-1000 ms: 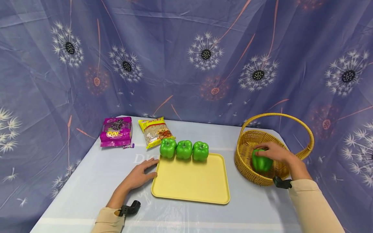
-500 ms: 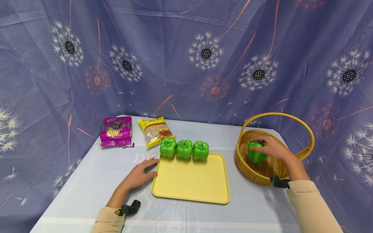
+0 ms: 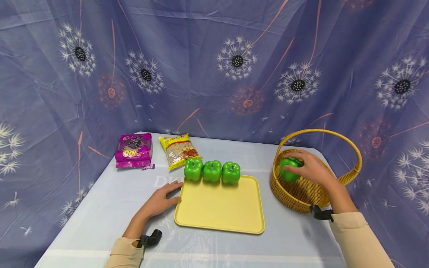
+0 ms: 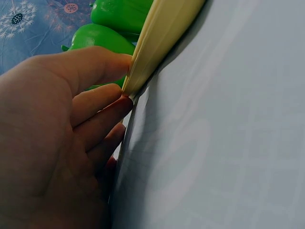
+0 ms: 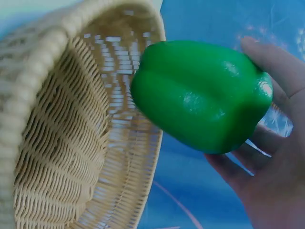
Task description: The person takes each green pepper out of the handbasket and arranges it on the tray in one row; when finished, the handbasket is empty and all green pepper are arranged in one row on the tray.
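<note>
My right hand (image 3: 310, 167) grips a green bell pepper (image 3: 289, 175) above the woven basket (image 3: 285, 197), which stands at the right of the table. In the right wrist view the bell pepper (image 5: 195, 95) is seen side-on, thumb and fingers around one end, beside the basket's rim (image 5: 152, 28). My left hand (image 3: 161, 201) lies beside the yellow tray (image 3: 221, 210). With fingers fairly straight, the left hand (image 4: 57, 105) touches the outer side of the tray's rim (image 4: 147, 47). Three more green bell peppers (image 3: 212, 171) stand in a row along the tray's far edge.
A purple snack bag (image 3: 134, 150) lies at the back left, a small purple wrapped piece (image 3: 148, 167) next to it. Behind the peppers is a yellow food packet (image 3: 179, 150). The basket's tall handle (image 3: 321, 131) arches over it. A dandelion-patterned curtain (image 3: 194, 67) backs the table.
My right hand has lifted the bell pepper from inside the basket, moving it up and left toward the far-left rim. The left hand and tray have stayed put.
</note>
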The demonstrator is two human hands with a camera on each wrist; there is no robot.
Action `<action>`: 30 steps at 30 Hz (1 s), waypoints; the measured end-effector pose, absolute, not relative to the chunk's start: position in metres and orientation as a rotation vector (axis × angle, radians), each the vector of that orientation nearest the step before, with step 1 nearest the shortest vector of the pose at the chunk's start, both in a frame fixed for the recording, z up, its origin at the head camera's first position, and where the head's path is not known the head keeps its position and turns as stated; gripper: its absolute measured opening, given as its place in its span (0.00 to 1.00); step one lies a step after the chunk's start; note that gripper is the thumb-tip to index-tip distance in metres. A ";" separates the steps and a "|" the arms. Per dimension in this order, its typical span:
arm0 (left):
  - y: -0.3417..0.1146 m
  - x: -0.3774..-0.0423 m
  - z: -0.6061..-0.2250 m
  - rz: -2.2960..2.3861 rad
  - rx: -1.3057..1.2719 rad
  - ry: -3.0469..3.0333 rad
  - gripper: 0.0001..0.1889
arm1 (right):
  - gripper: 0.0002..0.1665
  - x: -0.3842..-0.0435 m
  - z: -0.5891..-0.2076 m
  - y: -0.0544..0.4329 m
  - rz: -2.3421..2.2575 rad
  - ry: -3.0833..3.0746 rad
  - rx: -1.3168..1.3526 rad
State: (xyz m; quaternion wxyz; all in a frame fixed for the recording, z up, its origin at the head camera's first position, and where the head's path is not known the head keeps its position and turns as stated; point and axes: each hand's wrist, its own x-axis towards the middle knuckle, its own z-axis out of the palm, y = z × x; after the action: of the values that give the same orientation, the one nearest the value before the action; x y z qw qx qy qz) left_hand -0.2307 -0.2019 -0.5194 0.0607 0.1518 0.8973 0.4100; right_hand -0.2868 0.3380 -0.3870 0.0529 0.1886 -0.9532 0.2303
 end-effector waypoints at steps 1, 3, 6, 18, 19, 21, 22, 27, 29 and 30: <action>-0.202 -0.231 -0.519 1.238 0.460 2.718 0.29 | 0.28 -0.285 -0.386 0.335 0.704 -2.884 0.580; -0.202 -0.232 -0.519 1.236 0.465 2.718 0.29 | 0.28 -0.282 -0.383 0.330 0.704 -2.860 0.604; -0.202 -0.232 -0.520 1.236 0.460 2.719 0.29 | 0.27 -0.280 -0.381 0.322 0.708 -2.826 0.651; -0.202 -0.232 -0.522 1.236 0.440 2.719 0.29 | 0.26 -0.279 -0.384 0.296 0.686 -2.752 0.765; -0.202 -0.231 -0.522 1.232 0.438 2.719 0.29 | 0.25 -0.280 -0.384 0.294 0.676 -2.744 0.770; -0.202 -0.232 -0.521 1.227 0.441 2.716 0.29 | 0.25 -0.280 -0.385 0.290 0.666 -2.737 0.768; -0.202 -0.232 -0.521 1.227 0.443 2.714 0.29 | 0.25 -0.280 -0.386 0.287 0.667 -2.733 0.771; -0.202 -0.232 -0.522 1.231 0.446 2.715 0.28 | 0.25 -0.281 -0.393 0.271 0.679 -2.744 0.793; -0.202 -0.233 -0.522 1.231 0.448 2.715 0.28 | 0.25 -0.282 -0.397 0.265 0.677 -2.750 0.800; -0.202 -0.232 -0.523 1.232 0.448 2.714 0.29 | 0.25 -0.282 -0.399 0.262 0.679 -2.755 0.800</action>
State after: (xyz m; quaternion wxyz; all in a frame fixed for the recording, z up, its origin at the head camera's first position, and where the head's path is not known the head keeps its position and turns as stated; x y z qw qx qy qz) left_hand -0.2324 -0.2024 -0.5225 0.0638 0.1483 0.8986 0.4080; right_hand -0.2821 0.2616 -0.3992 0.0967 0.2702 -0.9301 0.2291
